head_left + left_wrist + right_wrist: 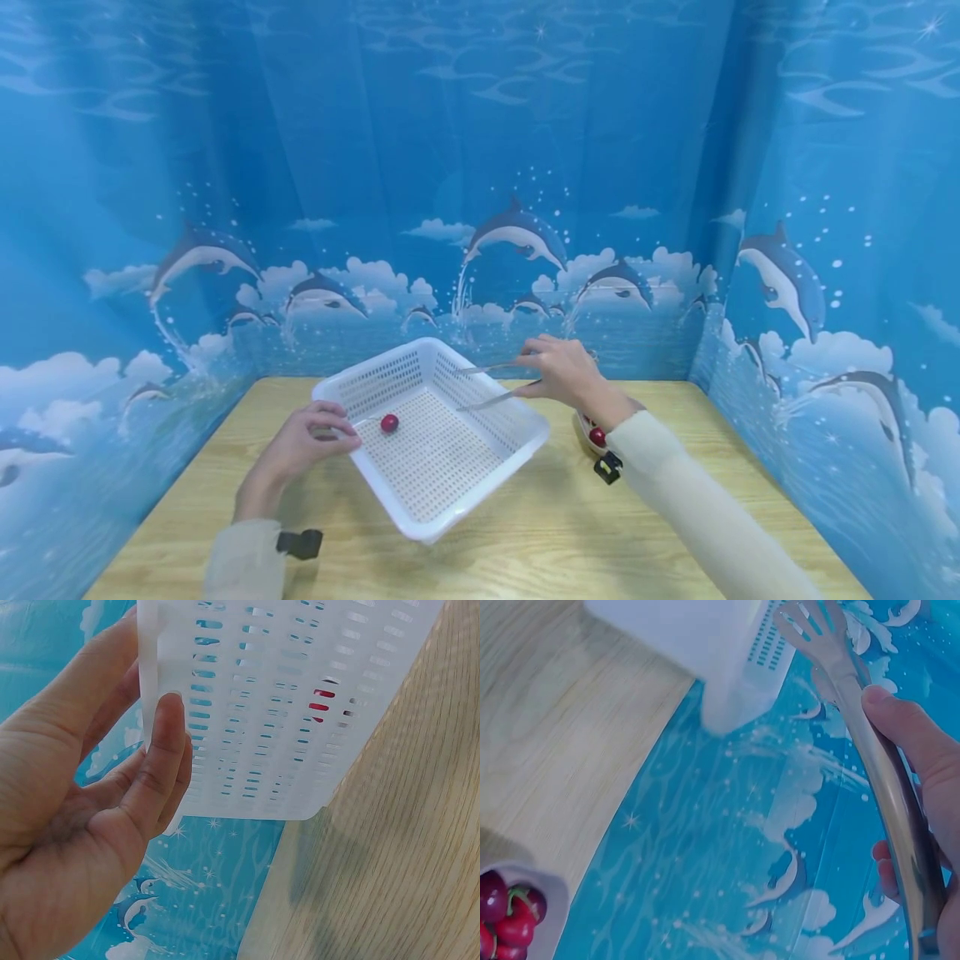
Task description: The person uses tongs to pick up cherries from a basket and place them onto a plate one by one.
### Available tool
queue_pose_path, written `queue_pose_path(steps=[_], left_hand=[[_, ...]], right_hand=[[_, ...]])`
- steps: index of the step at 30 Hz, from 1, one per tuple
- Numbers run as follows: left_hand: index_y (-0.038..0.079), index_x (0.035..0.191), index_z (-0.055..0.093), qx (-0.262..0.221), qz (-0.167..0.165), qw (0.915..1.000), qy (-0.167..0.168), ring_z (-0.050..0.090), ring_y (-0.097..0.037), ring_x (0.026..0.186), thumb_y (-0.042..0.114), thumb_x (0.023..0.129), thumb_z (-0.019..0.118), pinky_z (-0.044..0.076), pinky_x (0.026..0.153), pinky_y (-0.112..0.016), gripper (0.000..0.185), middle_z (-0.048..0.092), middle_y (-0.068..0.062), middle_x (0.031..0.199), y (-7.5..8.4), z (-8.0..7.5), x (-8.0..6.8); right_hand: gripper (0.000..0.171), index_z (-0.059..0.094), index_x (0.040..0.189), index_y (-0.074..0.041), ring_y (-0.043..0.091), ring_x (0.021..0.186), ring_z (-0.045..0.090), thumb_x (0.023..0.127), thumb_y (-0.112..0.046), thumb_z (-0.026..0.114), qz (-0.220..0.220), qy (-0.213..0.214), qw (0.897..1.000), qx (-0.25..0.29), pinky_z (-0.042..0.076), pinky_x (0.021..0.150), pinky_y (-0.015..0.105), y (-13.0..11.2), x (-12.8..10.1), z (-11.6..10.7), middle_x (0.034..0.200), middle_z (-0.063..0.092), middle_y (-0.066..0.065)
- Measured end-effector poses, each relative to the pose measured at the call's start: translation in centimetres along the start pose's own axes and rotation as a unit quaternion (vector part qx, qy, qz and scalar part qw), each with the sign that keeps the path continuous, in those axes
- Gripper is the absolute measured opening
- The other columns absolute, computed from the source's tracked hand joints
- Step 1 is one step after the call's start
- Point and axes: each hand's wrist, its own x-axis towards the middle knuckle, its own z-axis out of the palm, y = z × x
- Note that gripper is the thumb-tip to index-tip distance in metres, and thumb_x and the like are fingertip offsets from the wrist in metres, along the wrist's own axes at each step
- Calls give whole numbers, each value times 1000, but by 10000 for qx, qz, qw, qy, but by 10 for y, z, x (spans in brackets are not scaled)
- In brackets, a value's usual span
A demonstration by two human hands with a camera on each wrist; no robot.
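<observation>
Right hand (pixel 564 372) grips metal tongs (pixel 495 385), fingers and thumb curled round the handle end. The two arms stand apart, tips over the far-right part of the white basket (pixel 480 460), pointing toward 9 o'clock in the head view. In the right wrist view the thumb (pixel 907 731) lies along one steel arm and the slotted tip (pixel 810 622) sits at 12 o'clock, beside the blurred basket corner.

Left hand (pixel 303 442) holds the basket's left wall at 9 o'clock, thumb on the outer face, fingers behind the rim; left wrist view shows the thumb (pixel 161 761) flat against the perforated wall. How the fingers lie inside cannot be told. The basket looks tipped, its near corner toward 6 o'clock on the wooden table (pixel 570 533); whether the far side is lifted cannot be told.

One small red fruit (pixel 389 423) lies on the basket floor near the left wall, just right of the left hand, well apart from the tong tips. Through the slots in the left wrist view it shows as red patches.

A small white bowl (pixel 532 889) of more red fruits (pixel 510 922) stands on the table under the right wrist, at 3 o'clock of the basket, just beside it. Blue dolphin-print curtain (pixel 480 167) surrounds the table on three sides.
</observation>
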Motion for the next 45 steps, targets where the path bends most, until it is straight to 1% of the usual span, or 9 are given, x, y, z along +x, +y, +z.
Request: queue_pose_path(steps=[5, 9, 18, 26, 29, 33, 37, 40, 45], left_hand=[[1, 101, 78, 13, 94, 10000, -15, 65, -37, 118, 21, 85, 86, 63, 94, -42, 27, 52, -24, 138, -1, 0, 1], [1, 101, 78, -21, 93, 9999, -43, 62, -38, 121, 21, 85, 86, 63, 94, -41, 27, 52, -24, 138, 0, 0, 1], [2, 101, 78, 12, 81, 10000, -19, 58, -39, 125, 22, 85, 85, 62, 95, -44, 26, 53, -22, 137, 0, 0, 0], [1, 101, 78, -15, 153, 9999, -21, 57, -39, 125, 21, 85, 85, 63, 94, -40, 26, 53, -23, 137, 0, -1, 0], [2, 101, 78, 48, 137, 9999, -16, 58, -39, 124, 21, 85, 85, 62, 96, -44, 26, 53, -23, 137, 0, -1, 0], [3, 100, 78, 164, 142, 9998, 4, 58, -39, 124, 22, 84, 86, 59, 99, -49, 27, 54, -22, 137, 0, -1, 0], [1, 100, 78, 58, 300, 9995, -30, 58, -38, 123, 19, 85, 85, 63, 94, -41, 25, 53, -23, 136, 0, 0, -1], [0, 100, 78, 19, 399, 9992, -45, 56, -37, 123, 17, 85, 85, 63, 91, -36, 24, 53, -24, 135, 0, 1, -1], [0, 100, 78, 83, 408, 9991, -18, 58, -37, 122, 17, 85, 85, 63, 91, -38, 23, 54, -24, 135, -1, 0, -1]], right_hand=[[39, 82, 103, -22, 14, 81, 67, 77, -50, 87, -69, -268, 9996, -75, 43, 46, 18, -11, 18, 4, 95, 74, -4], [38, 82, 104, -24, 13, 82, 66, 78, -51, 86, -90, -533, 9985, -94, 42, 47, 17, -21, 34, 9, 96, 73, -4], [40, 79, 113, -29, 11, 82, 61, 81, -52, 84, 80, -1277, 9918, 79, 37, 51, 16, -44, 64, 25, 100, 72, -5], [42, 79, 115, -30, 11, 87, 66, 81, -54, 82, 288, -1722, 9845, 136, 46, 57, 17, -56, 84, 34, 107, 75, -6], [42, 79, 114, -30, 9, 89, 68, 81, -55, 83, 310, -1754, 9839, 144, 49, 60, 16, -59, 89, 39, 107, 76, -7], [40, 79, 113, -30, 7, 85, 67, 81, -55, 82, 226, -1816, 9831, 75, 48, 59, 14, -63, 96, 44, 105, 76, -8], [39, 80, 112, -31, 7, 83, 67, 82, -56, 81, 162, -2009, 9794, -113, 51, 61, 17, -67, 101, 52, 104, 76, -9], [39, 80, 112, -30, 9, 87, 70, 83, -56, 80, 195, -2161, 9760, -189, 57, 69, 21, -70, 105, 58, 106, 77, -10], [39, 81, 108, -27, 8, 83, 70, 82, -57, 79, 288, -2310, 9722, -251, 58, 70, 22, -77, 116, 63, 107, 78, -10]])
